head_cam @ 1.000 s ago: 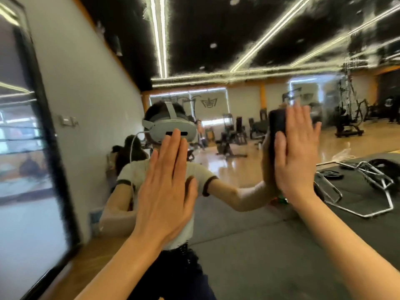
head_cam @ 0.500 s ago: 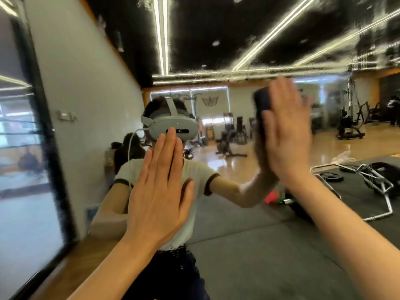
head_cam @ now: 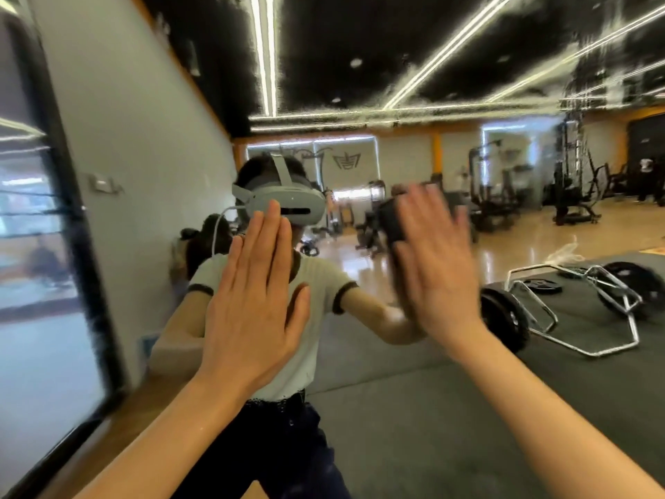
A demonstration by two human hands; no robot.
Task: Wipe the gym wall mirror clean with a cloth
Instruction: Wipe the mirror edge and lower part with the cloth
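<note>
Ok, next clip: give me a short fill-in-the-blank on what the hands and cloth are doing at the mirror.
1. The dark cloth is pressed to the mirror under the ____ hand.
2. The left hand lies flat with its fingers ____.
3. The reflected person wears a grey ____ on the head.
4. A ____ bar lies reflected on the floor mat.

Missing: right; straight; headset; hexagonal

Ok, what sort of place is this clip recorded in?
Most likely a gym: the wall mirror reflects weight machines, a hex bar with plates and black floor mats.
</note>
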